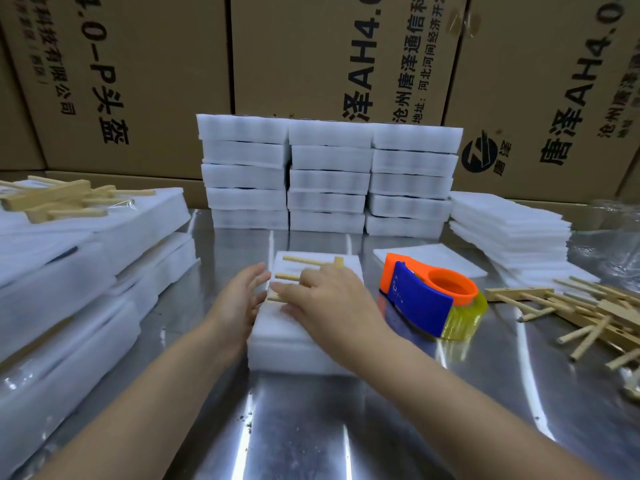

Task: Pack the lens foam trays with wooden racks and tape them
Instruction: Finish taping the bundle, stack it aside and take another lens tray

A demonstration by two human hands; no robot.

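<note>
A white foam tray stack (pixel 294 337) lies on the steel table in front of me. On top of it lies a wooden rack (pixel 304 263) with pegs pointing left. My right hand (pixel 325 296) rests flat on the rack and the foam, fingers stretched leftward. At the stack's left edge my left hand (pixel 242 299) touches the foam's side with straight fingers. An orange and blue tape dispenser (pixel 426 299) with a yellowish tape roll sits just right of the stack.
Three columns of packed foam bundles (pixel 329 174) stand at the back before cardboard boxes (pixel 138 64). Foam trays (pixel 69 271) topped with wooden racks (pixel 52 199) pile on the left. Thin foam sheets (pixel 509 223) and loose wooden racks (pixel 588 313) lie on the right.
</note>
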